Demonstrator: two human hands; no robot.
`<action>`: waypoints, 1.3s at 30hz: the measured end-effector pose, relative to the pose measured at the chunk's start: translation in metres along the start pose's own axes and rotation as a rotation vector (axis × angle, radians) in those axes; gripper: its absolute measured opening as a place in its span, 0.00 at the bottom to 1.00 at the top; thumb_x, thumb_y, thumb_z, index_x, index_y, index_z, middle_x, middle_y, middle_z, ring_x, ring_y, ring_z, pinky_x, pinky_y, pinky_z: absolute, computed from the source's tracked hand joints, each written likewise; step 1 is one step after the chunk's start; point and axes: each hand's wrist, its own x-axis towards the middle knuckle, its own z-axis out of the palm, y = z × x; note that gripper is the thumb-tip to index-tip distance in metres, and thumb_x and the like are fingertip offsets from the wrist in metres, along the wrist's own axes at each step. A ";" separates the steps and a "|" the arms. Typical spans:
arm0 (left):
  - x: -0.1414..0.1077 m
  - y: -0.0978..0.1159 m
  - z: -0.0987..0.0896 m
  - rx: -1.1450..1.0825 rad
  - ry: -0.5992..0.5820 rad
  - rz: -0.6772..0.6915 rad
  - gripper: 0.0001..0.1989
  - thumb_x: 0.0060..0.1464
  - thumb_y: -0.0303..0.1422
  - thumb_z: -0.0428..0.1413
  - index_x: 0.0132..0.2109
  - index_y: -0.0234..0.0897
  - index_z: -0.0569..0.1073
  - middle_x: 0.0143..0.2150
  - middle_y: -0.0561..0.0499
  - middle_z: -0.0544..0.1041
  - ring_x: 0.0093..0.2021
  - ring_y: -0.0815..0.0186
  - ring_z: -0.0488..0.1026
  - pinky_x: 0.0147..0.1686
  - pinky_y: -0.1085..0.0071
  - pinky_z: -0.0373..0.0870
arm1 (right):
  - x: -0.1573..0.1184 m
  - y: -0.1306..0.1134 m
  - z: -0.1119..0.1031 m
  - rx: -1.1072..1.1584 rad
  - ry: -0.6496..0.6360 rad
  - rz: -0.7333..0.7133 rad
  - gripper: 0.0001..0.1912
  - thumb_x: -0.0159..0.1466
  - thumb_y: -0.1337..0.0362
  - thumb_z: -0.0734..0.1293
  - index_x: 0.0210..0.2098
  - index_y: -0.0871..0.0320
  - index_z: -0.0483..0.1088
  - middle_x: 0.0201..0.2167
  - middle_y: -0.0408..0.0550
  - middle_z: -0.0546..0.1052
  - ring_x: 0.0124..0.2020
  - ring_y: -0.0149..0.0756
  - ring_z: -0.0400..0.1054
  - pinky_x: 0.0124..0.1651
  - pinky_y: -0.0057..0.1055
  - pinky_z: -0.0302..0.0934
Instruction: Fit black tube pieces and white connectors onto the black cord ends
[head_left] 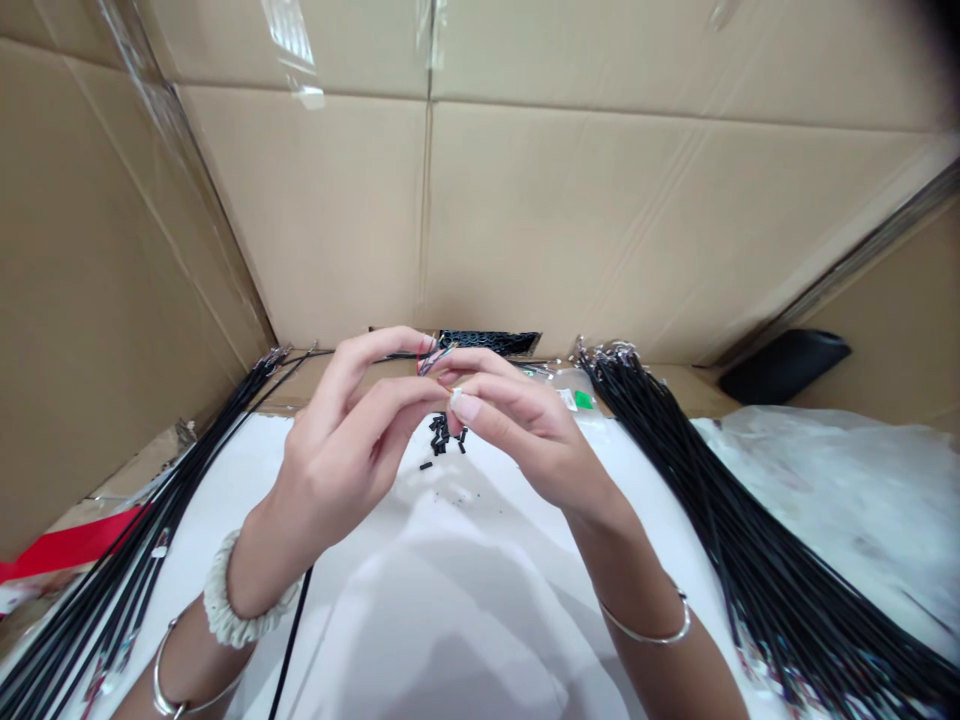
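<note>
Both hands meet at the middle of the head view, above a white work surface (pixel 360 590). My left hand (pixel 360 420) pinches thin coloured wires (pixel 431 358), red, blue and others, which fan out between the fingertips. In my right hand (pixel 525 425), thumb and forefinger close on a small white connector (pixel 456 397), partly covered by the fingertips. A thin wire runs between it and the left fingertips. From beneath my left wrist a black cable (pixel 295 640) hangs down. Several short black tube pieces (pixel 439 435) lie on the surface below the hands.
Bundles of black cables lie at left (pixel 161 500) and right (pixel 720 500), with wire ends showing. Cardboard walls (pixel 562 210) enclose the back and sides. A black object (pixel 784 368) and clear plastic bags (pixel 847 500) sit at right, a red strip (pixel 75 545) at left.
</note>
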 end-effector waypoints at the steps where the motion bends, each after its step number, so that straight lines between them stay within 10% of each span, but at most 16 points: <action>1: 0.000 0.000 0.000 0.002 0.004 -0.003 0.07 0.61 0.20 0.60 0.44 0.35 0.78 0.53 0.43 0.77 0.44 0.68 0.79 0.34 0.77 0.77 | 0.000 0.000 0.000 0.002 -0.002 0.000 0.14 0.73 0.61 0.64 0.31 0.54 0.74 0.56 0.47 0.75 0.60 0.36 0.67 0.64 0.37 0.61; 39: -0.006 0.008 0.010 -0.093 0.111 -0.191 0.11 0.59 0.19 0.60 0.44 0.39 0.77 0.51 0.47 0.74 0.36 0.71 0.77 0.22 0.77 0.75 | 0.003 0.005 0.009 0.144 0.068 -0.020 0.13 0.72 0.61 0.65 0.31 0.53 0.75 0.50 0.48 0.74 0.56 0.37 0.68 0.61 0.37 0.62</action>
